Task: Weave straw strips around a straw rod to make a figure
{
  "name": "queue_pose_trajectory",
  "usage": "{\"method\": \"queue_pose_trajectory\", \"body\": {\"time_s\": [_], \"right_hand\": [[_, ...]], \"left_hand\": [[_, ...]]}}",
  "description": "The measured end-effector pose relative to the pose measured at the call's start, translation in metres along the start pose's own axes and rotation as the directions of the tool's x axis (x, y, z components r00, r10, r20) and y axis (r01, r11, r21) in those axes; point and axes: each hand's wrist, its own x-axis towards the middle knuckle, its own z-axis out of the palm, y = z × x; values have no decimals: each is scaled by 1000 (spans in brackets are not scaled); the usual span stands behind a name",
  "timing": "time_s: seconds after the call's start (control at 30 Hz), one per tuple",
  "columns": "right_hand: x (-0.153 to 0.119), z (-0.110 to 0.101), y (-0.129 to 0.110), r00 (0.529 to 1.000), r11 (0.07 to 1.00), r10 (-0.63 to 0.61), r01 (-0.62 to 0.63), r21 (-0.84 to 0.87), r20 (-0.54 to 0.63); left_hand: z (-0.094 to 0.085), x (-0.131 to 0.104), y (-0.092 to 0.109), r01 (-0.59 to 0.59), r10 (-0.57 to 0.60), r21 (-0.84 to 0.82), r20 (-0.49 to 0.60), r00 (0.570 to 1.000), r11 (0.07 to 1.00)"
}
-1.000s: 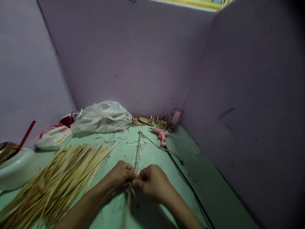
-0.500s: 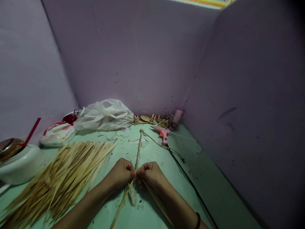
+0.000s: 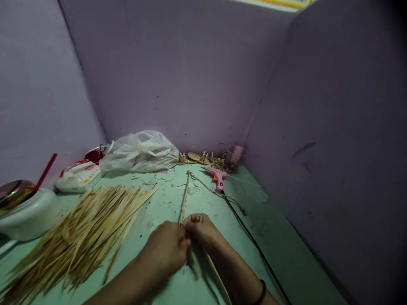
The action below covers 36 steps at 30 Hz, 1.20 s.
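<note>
A thin braid [image 3: 184, 199] of pale dried leaf strips stretches away from me over the green surface, its far end knotted near a length of twine. At its near end, my right hand [image 3: 202, 228] pinches the braid with curled fingers. A long loose strip [image 3: 218, 275] runs from beneath that hand toward me. My left hand [image 3: 167, 248], slightly blurred, is closed just below the right fingertips, its back toward me; the strand in its fingers is mostly hidden. Another strip end [image 3: 195, 262], smeared by motion, hangs below both hands.
A spread of dried leaf strips [image 3: 89, 228] covers the left. Behind it are a white pot [image 3: 34, 216], a wipes pack [image 3: 78, 176] and a plastic bag [image 3: 140, 152]. A pink glue gun [image 3: 218, 177] with a black cord [image 3: 251, 237] lies right, near twine [image 3: 229, 197]. Walls enclose the surface.
My left hand has turned over and moved down and right, from beside the braid to across its near end. My right hand stays at the braid. The loose strand ends have swung right.
</note>
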Motion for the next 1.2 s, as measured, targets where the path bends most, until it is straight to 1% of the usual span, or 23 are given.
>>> {"method": "queue_pose_trajectory", "body": {"time_s": [0.07, 0.1, 0.13, 0.17, 0.2, 0.23, 0.27, 0.3, 0.33, 0.4, 0.43, 0.5, 0.57, 0.63, 0.7, 0.8, 0.87, 0.93, 1.0, 1.03, 1.13, 1.17, 1.2], "right_hand": [[-1, -1, 0, 1000, 1000, -20, 20, -1, 22], [-1, -2, 0, 999, 1000, -27, 27, -3, 34], [-1, -3, 0, 998, 999, -32, 33, -9, 48], [-1, -3, 1, 997, 999, -36, 37, -15, 63], [0, -3, 1, 996, 999, -43, 44, -16, 75], [0, -3, 2, 995, 998, -49, 51, -20, 87], [1, -4, 2, 993, 998, -59, 62, -31, 98], [2, -4, 2, 992, 996, -71, 77, -49, 109], [2, -5, 3, 990, 992, -86, 95, -79, 112], [1, -7, 3, 985, 965, -150, 166, -206, 91], [0, -8, 3, 979, 930, -193, 205, -305, 69], [-6, -9, 1, 959, 814, -285, 242, -528, 1], [-13, -8, -2, 938, 696, -338, 194, -692, -77], [-20, -5, -4, 938, 658, -321, 121, -744, -131], [-25, 0, -5, 947, 670, -296, 110, -735, -128], [-29, 7, -3, 952, 702, -289, 138, -699, -103], [-30, 9, -2, 952, 715, -289, 148, -684, -97], [-30, 7, -3, 965, 724, -258, 165, -669, -41], [-27, 0, -5, 978, 746, -207, 170, -644, 18], [-24, -4, -6, 979, 763, -201, 162, -626, 8], [-12, -13, -6, 953, 835, -271, 162, -525, -137], [-8, -14, -5, 955, 872, -259, 167, -461, -143], [-5, -13, -2, 970, 912, -214, 157, -379, -112]], "left_hand": [[-12, 10, -5, 38, -49, -121, -89, 995, 992], [-15, 15, -7, 105, -116, -227, -32, 993, 968], [-16, 19, -10, 183, -166, -346, 79, 983, 920], [-15, 22, -12, 260, -184, -460, 204, 961, 849], [-13, 24, -14, 334, -176, -549, 321, 931, 766], [-9, 25, -16, 385, -155, -610, 396, 905, 692], [-5, 26, -18, 409, -142, -648, 424, 895, 642], [-1, 27, -20, 414, -153, -662, 417, 896, 625], [2, 28, -21, 416, -179, -650, 400, 899, 636], [5, 29, -22, 402, -220, -597, 356, 908, 694], [6, 30, -23, 389, -229, -574, 332, 915, 720], [8, 31, -22, 352, -226, -560, 283, 932, 750], [11, 31, -21, 303, -203, -576, 233, 951, 759], [14, 31, -20, 275, -196, -592, 197, 961, 757], [15, 30, -18, 300, -222, -607, 203, 954, 736], [12, 27, -18, 360, -238, -637, 272, 932, 682], [8, 26, -19, 338, -188, -673, 288, 939, 657], [5, 27, -22, 323, -146, -694, 303, 942, 643], [4, 28, -25, 337, -123, -692, 341, 932, 639], [4, 29, -27, 353, -121, -684, 364, 924, 638], [4, 31, -29, 370, -106, -670, 401, 910, 644], [5, 31, -30, 370, -100, -669, 407, 908, 644], [6, 31, -30, 366, -90, -676, 407, 909, 640]]}}
